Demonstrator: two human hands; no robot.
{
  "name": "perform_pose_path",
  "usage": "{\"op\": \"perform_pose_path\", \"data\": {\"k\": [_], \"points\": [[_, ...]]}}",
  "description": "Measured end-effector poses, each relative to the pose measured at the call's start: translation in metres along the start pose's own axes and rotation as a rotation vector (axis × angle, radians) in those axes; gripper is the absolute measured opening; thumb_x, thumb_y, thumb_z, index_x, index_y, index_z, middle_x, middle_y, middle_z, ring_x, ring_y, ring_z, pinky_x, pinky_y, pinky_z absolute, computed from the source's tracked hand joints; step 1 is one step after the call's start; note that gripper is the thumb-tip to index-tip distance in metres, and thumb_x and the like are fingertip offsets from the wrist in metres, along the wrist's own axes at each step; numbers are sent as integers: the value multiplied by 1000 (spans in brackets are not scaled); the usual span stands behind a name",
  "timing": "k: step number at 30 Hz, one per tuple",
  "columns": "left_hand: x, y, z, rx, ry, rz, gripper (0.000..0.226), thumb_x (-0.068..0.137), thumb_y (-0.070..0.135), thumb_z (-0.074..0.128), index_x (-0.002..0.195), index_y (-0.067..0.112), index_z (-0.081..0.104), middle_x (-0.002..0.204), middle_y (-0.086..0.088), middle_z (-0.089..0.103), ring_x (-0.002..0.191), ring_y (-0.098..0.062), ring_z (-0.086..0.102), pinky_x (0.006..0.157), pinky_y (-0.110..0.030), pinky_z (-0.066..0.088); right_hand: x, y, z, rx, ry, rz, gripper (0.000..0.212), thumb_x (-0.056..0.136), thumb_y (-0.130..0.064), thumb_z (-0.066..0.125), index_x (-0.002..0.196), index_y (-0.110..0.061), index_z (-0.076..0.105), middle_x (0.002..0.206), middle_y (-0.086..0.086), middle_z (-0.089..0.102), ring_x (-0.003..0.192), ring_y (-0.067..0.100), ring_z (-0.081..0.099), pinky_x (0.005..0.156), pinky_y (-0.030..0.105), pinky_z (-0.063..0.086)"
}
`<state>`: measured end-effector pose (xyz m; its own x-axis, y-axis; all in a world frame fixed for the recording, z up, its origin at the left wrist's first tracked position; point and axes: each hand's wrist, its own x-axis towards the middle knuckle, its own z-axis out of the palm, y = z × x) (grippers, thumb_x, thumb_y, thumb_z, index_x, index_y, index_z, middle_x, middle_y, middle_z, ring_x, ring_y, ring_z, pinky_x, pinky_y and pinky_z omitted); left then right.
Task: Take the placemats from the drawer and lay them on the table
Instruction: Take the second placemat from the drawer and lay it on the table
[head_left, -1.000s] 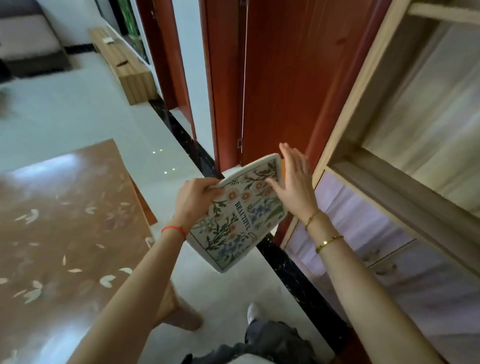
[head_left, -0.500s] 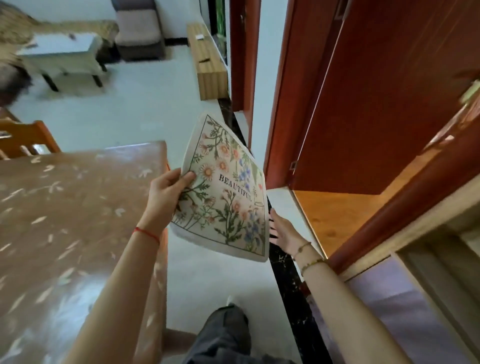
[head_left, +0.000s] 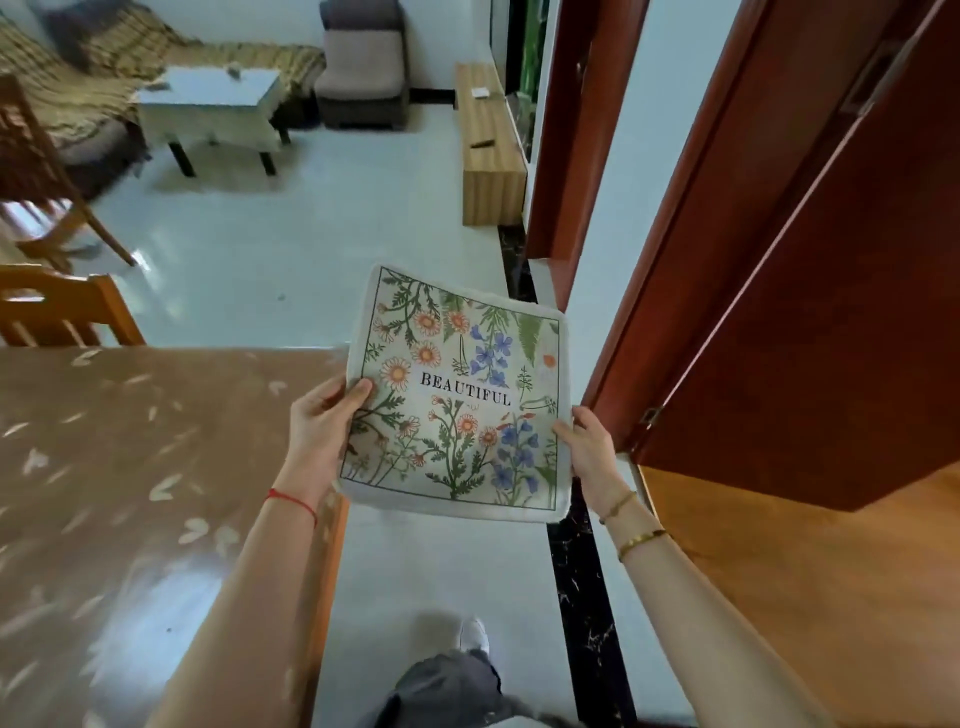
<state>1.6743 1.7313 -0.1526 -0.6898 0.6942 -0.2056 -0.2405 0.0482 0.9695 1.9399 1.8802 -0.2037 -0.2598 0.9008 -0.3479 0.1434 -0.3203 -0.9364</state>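
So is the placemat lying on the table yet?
No, the left hand and right hand hold the placemat by its side edges in the air, just past the table.

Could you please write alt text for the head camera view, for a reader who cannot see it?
A person holds a floral placemat printed BEAUTIFUL by its side edges, left hand and right hand, in the air beside a brown leaf-patterned table. A red-brown door stands open on the right.
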Motion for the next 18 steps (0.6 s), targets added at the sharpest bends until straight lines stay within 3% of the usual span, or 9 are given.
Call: {"op": "perform_pose_path", "data": {"k": [2, 6, 13, 16, 18], "points": [[35, 7, 11, -25, 9, -5, 23, 88, 11, 71, 110, 6, 73, 104, -10, 76, 92, -26, 73, 87, -42, 58, 31, -25, 7, -9, -10, -43, 12, 94, -11, 57, 99, -22, 60, 104, 9, 73, 89, 21, 73, 78, 39, 61], [101, 15, 29, -52, 44, -18, 8, 87, 10, 71, 87, 17, 75, 80, 1, 79, 71, -14, 76, 62, -27, 61, 91, -61, 20, -16, -2, -95, 12, 95, -13, 56, 99, -24, 59, 109, 12, 72, 99, 28, 71, 85, 46, 58], [187, 20, 45, -59, 127, -57, 11, 83, 17, 78, 94, 17, 78, 95, -8, 80, 86, -26, 78, 76, -39, 61, 186, -96, 47, -38, -28, -159, 16, 96, -11, 54, 96, -25, 61, 106, 12, 73, 94, 25, 72, 74, 32, 61], [224, 20, 54, -60, 202, -80, 7, 82, 19, 79, 88, 21, 78, 93, -6, 80, 85, -24, 78, 73, -37, 62, 240, -106, 64, -49, -57, -175, 21, 96, -9, 54, 115, -11, 60, 115, 15, 68, 107, 30, 67, 89, 38, 57], [250, 20, 60, -64, 264, -84, 5, 82, 20, 79, 87, 22, 78, 89, -4, 80, 79, -20, 79, 63, -31, 63, 279, -117, 77, -66, -98, -197, 19, 96, -8, 55, 114, -10, 60, 110, 12, 69, 106, 31, 67, 91, 40, 56]]}}
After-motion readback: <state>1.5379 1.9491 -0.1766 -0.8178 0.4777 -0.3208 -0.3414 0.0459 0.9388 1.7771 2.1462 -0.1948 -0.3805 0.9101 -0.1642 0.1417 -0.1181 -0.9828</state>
